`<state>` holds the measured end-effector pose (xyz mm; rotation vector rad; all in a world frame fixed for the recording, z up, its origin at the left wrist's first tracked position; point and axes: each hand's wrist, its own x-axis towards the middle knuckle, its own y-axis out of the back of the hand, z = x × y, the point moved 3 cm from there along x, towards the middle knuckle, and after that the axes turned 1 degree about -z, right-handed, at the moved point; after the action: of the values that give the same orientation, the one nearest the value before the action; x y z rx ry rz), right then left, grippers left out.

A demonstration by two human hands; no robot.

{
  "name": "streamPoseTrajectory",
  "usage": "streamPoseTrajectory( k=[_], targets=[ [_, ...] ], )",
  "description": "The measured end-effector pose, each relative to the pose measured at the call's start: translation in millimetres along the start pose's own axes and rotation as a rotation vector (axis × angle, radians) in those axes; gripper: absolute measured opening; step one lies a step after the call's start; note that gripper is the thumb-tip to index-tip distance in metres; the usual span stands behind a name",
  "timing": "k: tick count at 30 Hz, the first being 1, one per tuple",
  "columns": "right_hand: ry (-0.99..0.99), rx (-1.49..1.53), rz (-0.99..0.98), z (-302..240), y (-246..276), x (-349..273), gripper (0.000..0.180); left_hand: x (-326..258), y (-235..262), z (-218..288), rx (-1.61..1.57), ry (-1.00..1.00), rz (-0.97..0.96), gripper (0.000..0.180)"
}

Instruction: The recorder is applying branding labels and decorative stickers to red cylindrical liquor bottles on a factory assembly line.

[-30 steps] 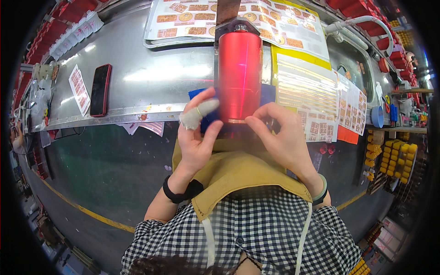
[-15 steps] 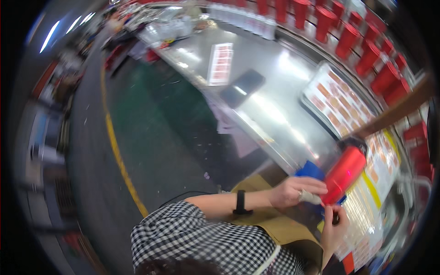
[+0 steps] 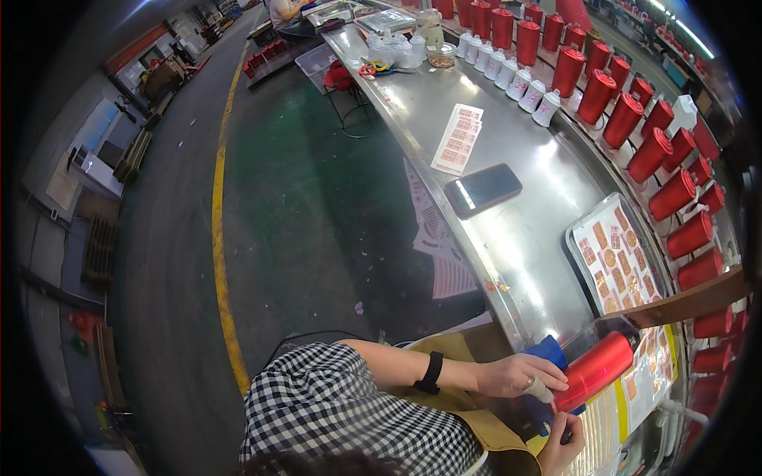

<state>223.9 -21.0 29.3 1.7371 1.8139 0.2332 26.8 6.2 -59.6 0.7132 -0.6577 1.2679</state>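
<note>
A shiny red metal cylinder [image 3: 591, 373], shaped like a bottle body, lies slanted at the lower right, its far end against a dark holder [image 3: 623, 325]. My left hand [image 3: 508, 376] reaches its near end, the fingers laid along the upper side. A pale cover sits on one of this hand's digits. Just below that end, my right hand [image 3: 562, 443] is closed in a pinch at the cylinder's rim; what its fingertips hold is too small to make out. Blue cloth-like material [image 3: 546, 353] lies under the cylinder and beside my left hand.
A metal workbench [image 3: 508, 254] carries a phone [image 3: 482, 190], a printed sheet [image 3: 458, 140], scissors [image 3: 373, 69] and a tray of printed stickers [image 3: 615, 254]. Red canisters [image 3: 623, 119] and white pieces [image 3: 517, 83] line its far right side. A brown bar [image 3: 690, 300] crosses near the holder.
My view has swung and steadied, so the bench and its far end show sharper and shifted. Both hands stay at the near end of the red cylinder.
</note>
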Motion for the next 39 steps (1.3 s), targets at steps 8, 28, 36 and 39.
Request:
streamPoseTrajectory(
  k=[8,28,36,39],
  targets=[
    [-0.031,0.038,-0.006,-3,4,-11,0.027,-2,-5,6,0.042,0.001,-0.009,0.024],
    [0.166,0.05,0.044,3,2,7,0.019,13,6,3,0.345,0.128,-0.105,0.022],
    [0.171,0.06,0.036,11,7,4,0.021,9,3,7,0.421,0.046,-0.167,0.028],
    [0.174,0.062,0.038,15,7,6,0.022,19,-1,14,0.48,0.037,-0.204,0.028]
  ],
)
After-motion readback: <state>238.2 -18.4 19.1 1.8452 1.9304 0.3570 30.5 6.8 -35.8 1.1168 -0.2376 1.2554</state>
